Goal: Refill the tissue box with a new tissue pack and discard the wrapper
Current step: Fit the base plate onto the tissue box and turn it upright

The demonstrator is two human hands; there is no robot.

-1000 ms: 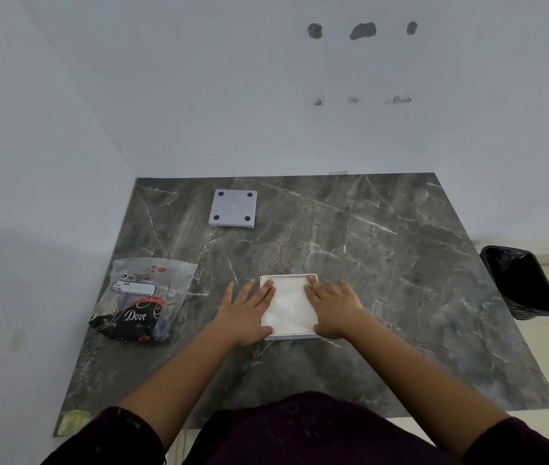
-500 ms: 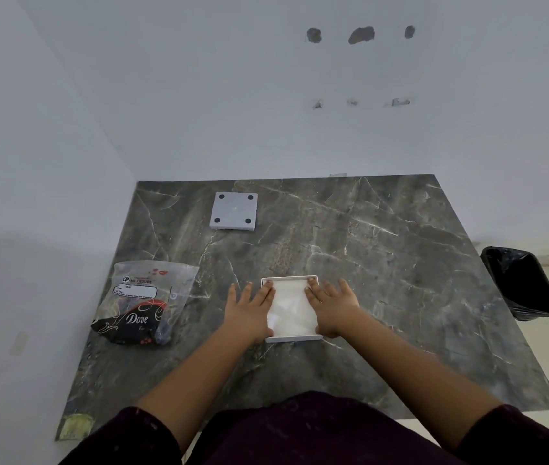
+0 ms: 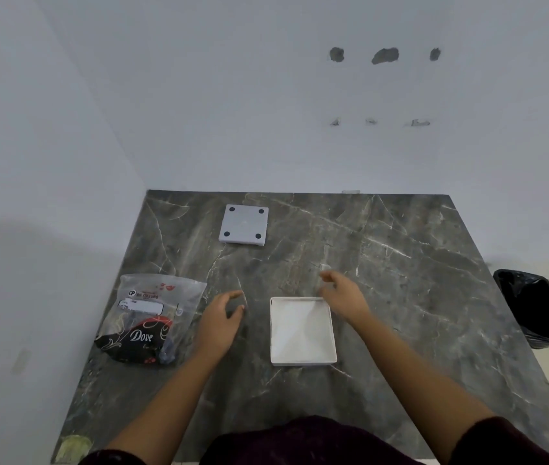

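Note:
A white square tissue box (image 3: 302, 330) lies open on the dark marble table (image 3: 417, 297), with white tissues filling it. My left hand (image 3: 221, 318) hovers to its left, fingers apart and holding nothing. My right hand (image 3: 343, 295) is over the box's far right corner, fingers loosely curled and empty. The plastic wrapper (image 3: 152, 317), printed "Dove", lies flat near the table's left edge. A grey square lid (image 3: 244, 224) with a dark dot in each corner rests at the back left.
A black-lined bin (image 3: 535, 307) stands on the floor past the table's right edge. White walls close in the table at the back and left. A small yellowish scrap (image 3: 73, 446) sits at the table's near left corner.
Both hands have lifted off the tissues in the box and moved apart, the left hand to the left and the right hand up toward the far corner.

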